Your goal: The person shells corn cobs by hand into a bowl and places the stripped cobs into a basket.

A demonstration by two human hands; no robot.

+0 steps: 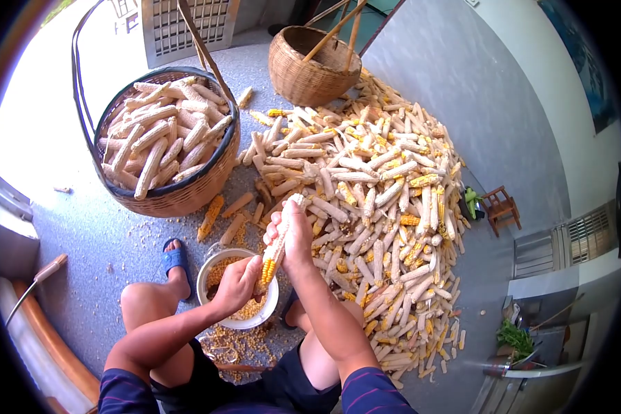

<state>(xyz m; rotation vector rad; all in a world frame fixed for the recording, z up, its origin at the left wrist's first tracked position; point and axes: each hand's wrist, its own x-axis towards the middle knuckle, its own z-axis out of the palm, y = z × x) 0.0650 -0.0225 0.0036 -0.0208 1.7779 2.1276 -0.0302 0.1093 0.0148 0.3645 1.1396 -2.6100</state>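
Both my hands are on one corn cob [274, 254], held tilted above a white bucket [201, 286]. Its upper part is bare and pale; yellow kernels remain near the lower end. My right hand [296, 238] wraps round the upper part. Lower down, my left hand [237, 284] grips the end with kernels, the thumb pressed against it. Loose yellow kernels [245, 310] lie inside the bucket, which stands between my legs, and my forearms and hands hide part of it.
A large heap of mostly bare cobs [386, 200] spreads to the right. At the upper left stands a wicker basket [207, 186] full of bare cobs; another woven basket [290, 69] stands behind the heap. Kernels are scattered on the floor [76, 234]. A small wooden chair [501, 209] is farther right.
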